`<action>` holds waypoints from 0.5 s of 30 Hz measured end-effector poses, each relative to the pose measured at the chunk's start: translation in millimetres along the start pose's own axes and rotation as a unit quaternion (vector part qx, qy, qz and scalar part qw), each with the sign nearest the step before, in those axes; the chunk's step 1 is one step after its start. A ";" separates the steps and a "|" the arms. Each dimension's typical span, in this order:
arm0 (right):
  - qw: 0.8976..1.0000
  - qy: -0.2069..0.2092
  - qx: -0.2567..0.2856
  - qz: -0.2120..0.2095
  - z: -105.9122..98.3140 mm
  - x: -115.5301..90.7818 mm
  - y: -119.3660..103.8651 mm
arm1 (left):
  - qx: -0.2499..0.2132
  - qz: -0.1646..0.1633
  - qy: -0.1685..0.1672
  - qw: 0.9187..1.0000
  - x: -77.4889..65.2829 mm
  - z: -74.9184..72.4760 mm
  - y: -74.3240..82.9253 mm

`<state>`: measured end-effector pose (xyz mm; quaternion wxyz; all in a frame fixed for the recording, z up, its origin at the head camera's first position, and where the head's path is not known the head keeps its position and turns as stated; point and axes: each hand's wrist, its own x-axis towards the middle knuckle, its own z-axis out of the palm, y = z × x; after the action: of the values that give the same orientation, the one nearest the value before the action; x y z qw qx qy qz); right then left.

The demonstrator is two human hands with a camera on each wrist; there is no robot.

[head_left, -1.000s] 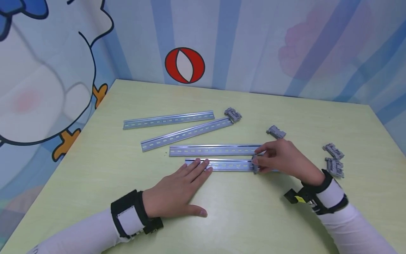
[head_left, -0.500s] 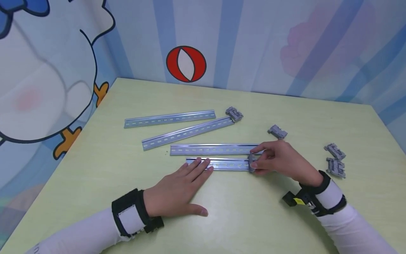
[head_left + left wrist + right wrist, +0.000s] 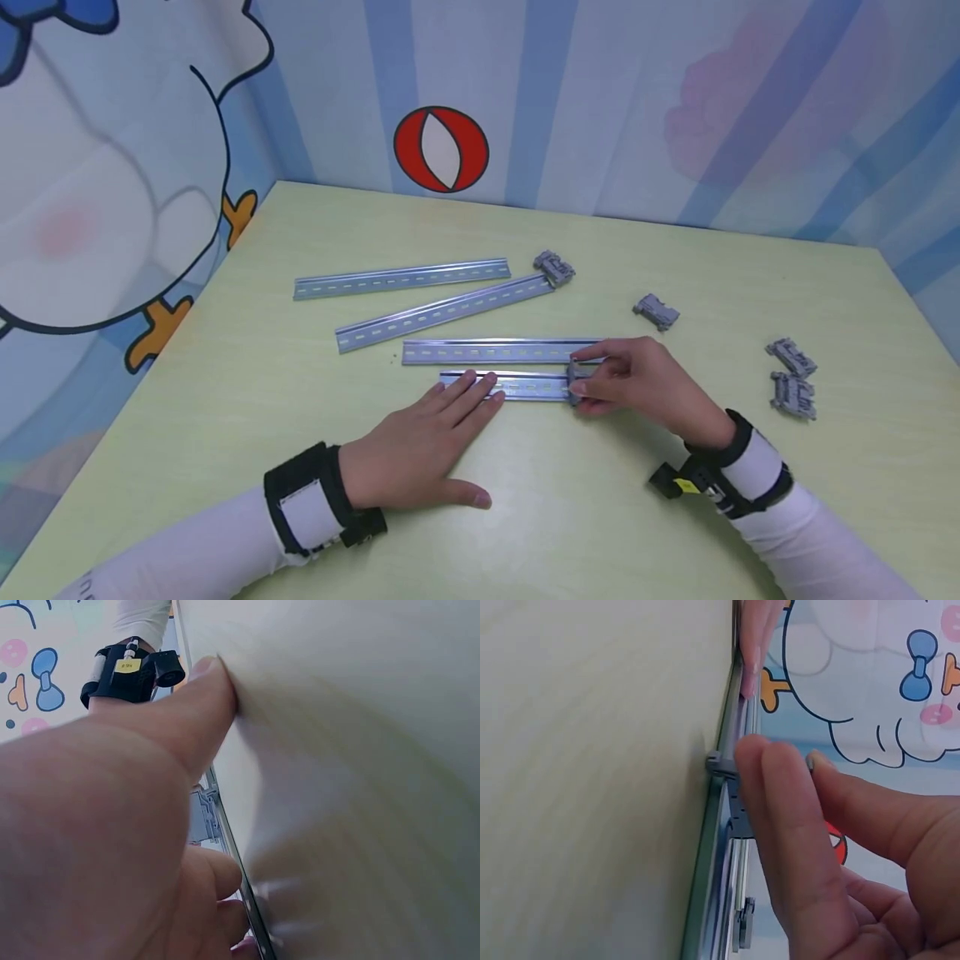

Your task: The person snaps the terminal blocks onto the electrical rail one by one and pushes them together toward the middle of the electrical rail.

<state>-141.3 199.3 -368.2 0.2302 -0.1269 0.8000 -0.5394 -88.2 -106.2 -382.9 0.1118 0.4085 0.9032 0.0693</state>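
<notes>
A slotted metal DIN rail (image 3: pixel 534 387) lies nearest on the table, its right part hidden by a hand. My left hand (image 3: pixel 420 454) lies flat, straight fingertips resting on the rail's left end and thumb spread out on the tabletop. With thumb and fingers, my right hand (image 3: pixel 633 383) pinches a grey plastic terminal block (image 3: pixel 573 382), which stands upright across the rail. In the right wrist view the block (image 3: pixel 739 814) sits against the rail's edge, partly covered by the fingers. The left wrist view shows the block (image 3: pixel 202 817) beyond the left thumb.
Just behind lies a parallel rail (image 3: pixel 495 352); two more, a slanted rail (image 3: pixel 442 315) and the farthest rail (image 3: pixel 401 279), are at back left. Loose blocks include one at a rail's tip (image 3: pixel 554 267), one behind the right hand (image 3: pixel 656 312) and a pair (image 3: pixel 793 396) at right.
The right hand has moved left along the nearest rail with the terminal block in its fingers, closer to the left hand. My left hand has stayed in place on the rail.
</notes>
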 end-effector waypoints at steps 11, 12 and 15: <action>0.999 0.001 0.032 -0.034 16.3 6.4 5.5 | 0.004 -0.001 -0.002 1.000 1.1 0.5 -0.8; 0.999 0.001 0.031 -0.036 17.2 6.9 5.6 | 0.004 -0.001 -0.002 1.000 1.0 0.4 -0.6; 0.999 0.000 0.022 -0.038 19.1 7.6 5.4 | 0.002 -0.001 0.000 1.000 0.6 0.2 0.1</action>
<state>-137.9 182.6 -380.9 0.2121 -0.1521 0.7827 -0.5650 -88.5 -105.6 -383.2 0.1114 0.4078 0.9038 0.0671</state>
